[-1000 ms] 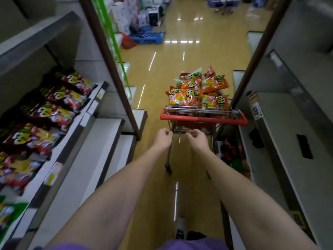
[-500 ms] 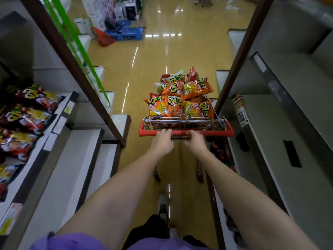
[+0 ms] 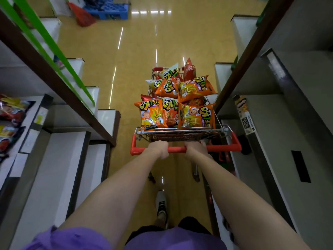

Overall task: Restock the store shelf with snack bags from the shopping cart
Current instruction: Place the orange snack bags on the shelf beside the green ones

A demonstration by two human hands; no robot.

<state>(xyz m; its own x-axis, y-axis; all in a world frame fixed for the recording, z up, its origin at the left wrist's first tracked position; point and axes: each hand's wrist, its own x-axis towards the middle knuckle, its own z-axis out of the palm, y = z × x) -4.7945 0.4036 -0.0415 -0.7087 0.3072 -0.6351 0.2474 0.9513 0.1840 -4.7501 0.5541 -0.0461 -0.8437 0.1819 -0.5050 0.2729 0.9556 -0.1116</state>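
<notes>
A small wire shopping cart point(image 3: 228, 131) with a red handle bar point(image 3: 177, 149) stands in the aisle ahead of me, piled with several orange snack bags point(image 3: 196, 116). My left hand point(image 3: 158, 147) grips the handle left of its middle. My right hand point(image 3: 195, 147) grips it just right of the middle. On the left, the store shelf point(image 3: 38, 116) holds several red and yellow snack bags point(image 3: 12, 109) at the frame's edge. The shelves on the right point(image 3: 281, 134) are bare.
Shelving lines both sides of the narrow aisle, with brown uprights point(image 3: 59, 83) and a green strip point(image 3: 45, 42). A blue pallet point(image 3: 110, 10) and a red bag point(image 3: 83, 16) lie on the yellow floor far ahead. A price tag point(image 3: 246, 114) hangs on the right shelf.
My hands have gone from below the handle to gripping it. The cart and I have moved forward down the aisle, and the stocked left shelf has slid back to the frame's edge.
</notes>
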